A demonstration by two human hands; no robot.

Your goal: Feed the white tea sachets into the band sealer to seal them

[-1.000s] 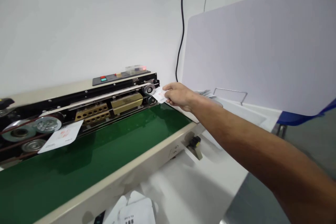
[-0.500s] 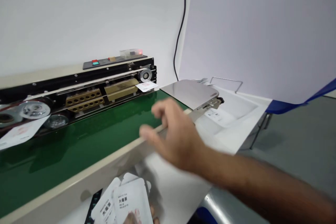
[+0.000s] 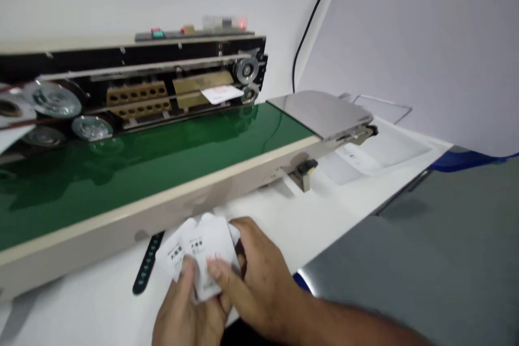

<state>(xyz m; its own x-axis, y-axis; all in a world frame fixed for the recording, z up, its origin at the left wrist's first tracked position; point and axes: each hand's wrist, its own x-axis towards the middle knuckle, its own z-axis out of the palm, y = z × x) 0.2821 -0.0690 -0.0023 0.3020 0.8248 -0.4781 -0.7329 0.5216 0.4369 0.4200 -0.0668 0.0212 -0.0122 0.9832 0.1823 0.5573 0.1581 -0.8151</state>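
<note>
Head view: near, over the white table (image 3: 284,216), left hand (image 3: 182,313) and right hand (image 3: 255,286), both grips closed on fanned white pouches (image 3: 203,248). Black print there, too small to read. Farther back, single pouch (image 3: 221,93) in band sealer (image 3: 138,92), above green belt (image 3: 141,157).

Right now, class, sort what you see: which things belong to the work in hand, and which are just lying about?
In use: white pouches, gripped by the left hand and right hand; single pouch in the band sealer; green conveyor belt.
Lying about: black perforated strip; steel plate; black cable.
</note>
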